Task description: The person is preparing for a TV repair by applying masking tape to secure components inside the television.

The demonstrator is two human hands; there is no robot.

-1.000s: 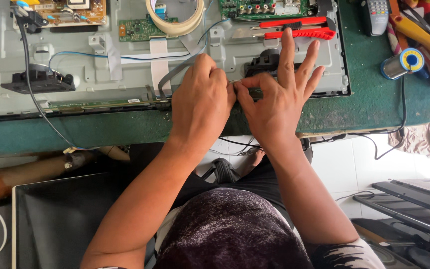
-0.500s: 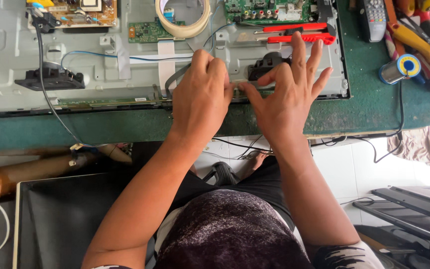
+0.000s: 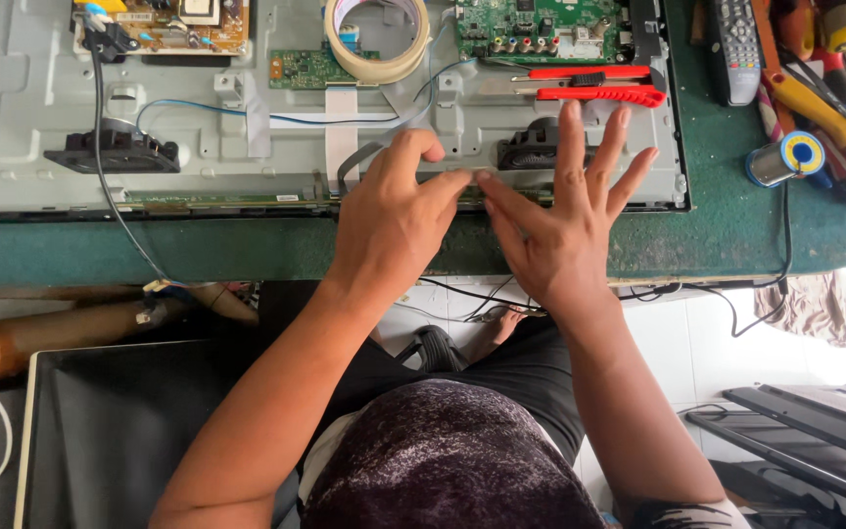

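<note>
An opened flat-screen set's grey metal back panel (image 3: pixel 41 98) lies on a green table (image 3: pixel 247 250). My left hand (image 3: pixel 394 216) and my right hand (image 3: pixel 555 235) meet at the panel's near edge. Their fingertips pinch the narrow green strip board (image 3: pixel 217 199) that runs along that edge. The left fingers are curled beside a flat grey ribbon cable (image 3: pixel 356 160). On the right hand, thumb and forefinger press the strip while the other three fingers fan out over a black speaker (image 3: pixel 526 149). What lies under the fingertips is hidden.
On the panel are a masking tape roll (image 3: pixel 384 71), a red utility knife (image 3: pixel 594 94), a green circuit board (image 3: pixel 540 24), a second speaker (image 3: pixel 115 152) and a black cable (image 3: pixel 105 186). A remote (image 3: pixel 731 49), solder spool (image 3: pixel 785 157) and hand tools (image 3: pixel 834 98) crowd the right. Dark screens (image 3: pixel 110 431) lie on the floor.
Both hands have stayed at the panel's near edge. My right hand's fingers have spread wider, and the view has shifted slightly.
</note>
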